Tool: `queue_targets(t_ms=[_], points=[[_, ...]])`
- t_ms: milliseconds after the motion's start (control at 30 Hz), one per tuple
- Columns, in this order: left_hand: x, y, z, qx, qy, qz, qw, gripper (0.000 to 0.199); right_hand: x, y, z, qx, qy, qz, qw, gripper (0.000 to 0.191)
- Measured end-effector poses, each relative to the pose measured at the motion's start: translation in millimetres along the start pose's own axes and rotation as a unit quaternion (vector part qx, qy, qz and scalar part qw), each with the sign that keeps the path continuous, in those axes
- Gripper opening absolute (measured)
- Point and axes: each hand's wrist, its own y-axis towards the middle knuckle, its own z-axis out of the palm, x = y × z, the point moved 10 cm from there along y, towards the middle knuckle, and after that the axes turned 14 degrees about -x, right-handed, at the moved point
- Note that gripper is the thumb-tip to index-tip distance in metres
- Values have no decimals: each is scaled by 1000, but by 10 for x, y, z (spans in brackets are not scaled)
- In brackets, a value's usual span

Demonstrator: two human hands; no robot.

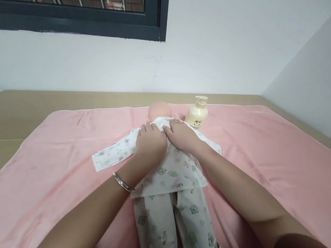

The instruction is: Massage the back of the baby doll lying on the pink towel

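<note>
Working just below the collar, the person rests the left hand (pixel 151 142) and the right hand (pixel 182 135) side by side on the chest of a printed white top (pixel 175 167). The top is on a doll (pixel 159 110), which lies on a pink cloth (pixel 62 154) spread over the table (pixel 43 100), its head toward the wall. The fingers of both hands point toward the collar, the right thumb lying near the middle of the chest; whether any fingertips pinch the fabric I cannot tell, since the backs of the hands hide them.

For handling the front of the top well, light and even contact from both hands would suit best, so that neither side of the collar gets dragged off centre. Smoothing outward from the middle toward the shoulders should leave fewer creases than pushing toward the neck. The left sleeve (pixel 111 155) lies stretched out on the cloth, and the hem sits over the trousers (pixel 193 218). Care is worth taking with the bracelet (pixel 123 183), which could catch the thin fabric, and with the pump bottle (pixel 197 113) near the right hand, which a wide sweep might knock
</note>
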Motion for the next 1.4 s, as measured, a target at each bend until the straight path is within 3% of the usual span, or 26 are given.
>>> queue_targets(t_ms=[133, 333, 467, 633, 700, 800, 867, 1033, 1200, 1400], points=[[-54, -6, 65, 63, 65, 34, 995, 30, -42, 39, 41, 17, 20, 9, 1000, 52], [249, 128, 115, 94, 27, -65, 993, 36, 244, -197, -89, -23, -78, -41, 996, 45], [119, 74, 32, 77, 89, -31, 993, 39, 166, -122, -95, -11, -46, -31, 998, 40], [-74, 5, 14, 90, 140, 56, 984, 29, -51, 9, -35, 24, -8, 36, 999, 49], [9, 48, 37, 97, 110, 31, 989, 28, -8, -14, -49, 13, -29, 24, 999, 50], [281, 116, 94, 106, 33, -91, 990, 35, 128, -109, -112, -20, -78, -21, 997, 47], [351, 141, 125, 104, 8, -122, 987, 40, 218, -171, -148, -34, -99, -55, 993, 43], [281, 148, 128, 70, 39, -75, 994, 44, 210, -175, -108, -13, -83, -53, 995, 40], [275, 129, 150, 55, 43, -59, 996, 44, 145, -100, -59, -57, -35, -13, 998, 51], [269, 140, 123, 54, 52, -62, 995, 43, 127, -113, -23, -65, -15, -6, 998, 55]])
